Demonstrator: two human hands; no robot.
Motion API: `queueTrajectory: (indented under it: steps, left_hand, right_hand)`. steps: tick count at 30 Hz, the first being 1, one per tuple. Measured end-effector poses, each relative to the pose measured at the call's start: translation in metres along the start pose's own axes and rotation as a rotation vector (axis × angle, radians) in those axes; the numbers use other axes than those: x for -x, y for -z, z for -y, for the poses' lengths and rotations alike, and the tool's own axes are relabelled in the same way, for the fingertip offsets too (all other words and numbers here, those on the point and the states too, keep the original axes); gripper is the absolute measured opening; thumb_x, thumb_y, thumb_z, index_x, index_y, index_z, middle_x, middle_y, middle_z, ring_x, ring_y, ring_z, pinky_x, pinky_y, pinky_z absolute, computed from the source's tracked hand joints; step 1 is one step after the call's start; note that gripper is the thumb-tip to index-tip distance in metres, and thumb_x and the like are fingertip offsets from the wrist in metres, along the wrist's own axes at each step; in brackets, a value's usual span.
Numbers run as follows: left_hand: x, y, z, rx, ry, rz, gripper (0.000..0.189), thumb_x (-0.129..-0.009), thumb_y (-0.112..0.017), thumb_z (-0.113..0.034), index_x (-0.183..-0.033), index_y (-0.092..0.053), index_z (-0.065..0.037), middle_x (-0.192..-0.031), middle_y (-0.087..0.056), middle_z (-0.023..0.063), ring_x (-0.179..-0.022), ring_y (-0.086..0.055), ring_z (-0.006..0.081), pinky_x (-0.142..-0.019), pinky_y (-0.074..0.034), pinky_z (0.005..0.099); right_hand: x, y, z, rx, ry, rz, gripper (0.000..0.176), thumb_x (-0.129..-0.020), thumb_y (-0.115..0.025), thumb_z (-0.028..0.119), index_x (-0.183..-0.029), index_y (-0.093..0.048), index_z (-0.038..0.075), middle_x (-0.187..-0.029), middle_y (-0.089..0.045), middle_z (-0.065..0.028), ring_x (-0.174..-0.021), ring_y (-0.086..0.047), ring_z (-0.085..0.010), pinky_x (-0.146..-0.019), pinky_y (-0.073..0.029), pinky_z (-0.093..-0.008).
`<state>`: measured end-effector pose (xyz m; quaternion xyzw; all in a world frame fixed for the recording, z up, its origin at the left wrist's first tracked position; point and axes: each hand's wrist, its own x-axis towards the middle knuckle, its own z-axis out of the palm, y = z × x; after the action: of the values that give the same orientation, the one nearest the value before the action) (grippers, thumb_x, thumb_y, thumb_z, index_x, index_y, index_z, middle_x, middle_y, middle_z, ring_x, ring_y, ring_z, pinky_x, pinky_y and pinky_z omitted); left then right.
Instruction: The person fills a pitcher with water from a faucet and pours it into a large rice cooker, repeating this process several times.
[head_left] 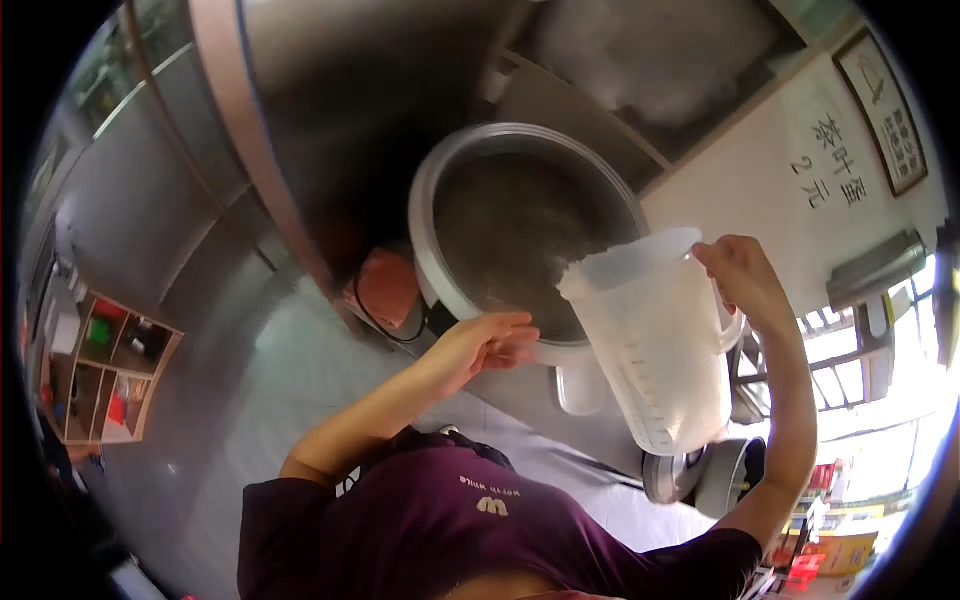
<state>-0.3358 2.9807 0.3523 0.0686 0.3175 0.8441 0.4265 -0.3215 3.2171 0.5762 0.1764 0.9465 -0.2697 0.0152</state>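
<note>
My right hand [742,278] is closed at the top of a translucent plastic measuring jug [660,350], near its rim and handle. The jug has graduation marks on its side and pale contents low down. Its spout side overlaps the near right edge of a large round pot [428,225], which holds murky brownish liquid [515,225]. At the pot's near rim is my left hand [500,345], empty, with its fingers loosely apart and slightly bent. Just right of that hand, a pale side handle [580,390] sticks out from the pot.
A reddish object [385,288] and a dark cable sit left of the pot. Lidded metal cookware [675,475] stands near my right forearm. Beyond the pot is a recessed metal tray [660,50]. Wooden shelves [115,365] stand far left; a framed sign [882,110] hangs at right.
</note>
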Motion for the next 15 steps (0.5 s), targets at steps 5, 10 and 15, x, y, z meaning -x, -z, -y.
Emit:
queueTrajectory:
  steps: [5,10,15]
  left_hand:
    - [0.059,0.025,-0.012,-0.176,-0.117,-0.212,0.031,-0.081,-0.038,-0.018,-0.103,-0.047,0.001,-0.092,-0.054,0.0103,-0.078,-0.054,0.0181,-0.073,-0.042,0.0261]
    - [0.118,0.083,0.014,-0.402,-0.232,-0.641,0.030,-0.081,-0.039,-0.020,-0.101,-0.049,0.000,-0.089,-0.055,0.0095,-0.073,-0.054,0.0156,-0.068,-0.041,0.0246]
    - [0.178,0.192,0.133,-0.760,-0.206,-1.122,0.029,-0.077,-0.041,-0.023,-0.091,-0.052,0.001,-0.076,-0.057,0.0080,-0.063,-0.053,0.0124,-0.060,-0.042,0.0244]
  right_hand:
    - [-0.017,-0.001,0.003,0.032,0.083,0.060,0.031,-0.073,-0.053,0.025,-0.064,-0.048,-0.004,-0.050,-0.043,-0.0050,-0.033,-0.035,-0.0093,-0.029,-0.027,-0.0227]
    - [-0.037,-0.001,-0.008,0.017,0.116,0.105,0.037,-0.072,-0.056,0.027,-0.082,-0.044,-0.006,-0.059,-0.045,-0.0061,-0.035,-0.035,-0.0085,-0.029,-0.027,-0.0226]
    - [-0.045,-0.005,0.008,0.042,0.213,0.258,0.028,-0.073,-0.054,0.024,-0.064,-0.041,0.001,-0.053,-0.041,-0.0036,-0.033,-0.030,-0.0077,-0.029,-0.026,-0.0226]
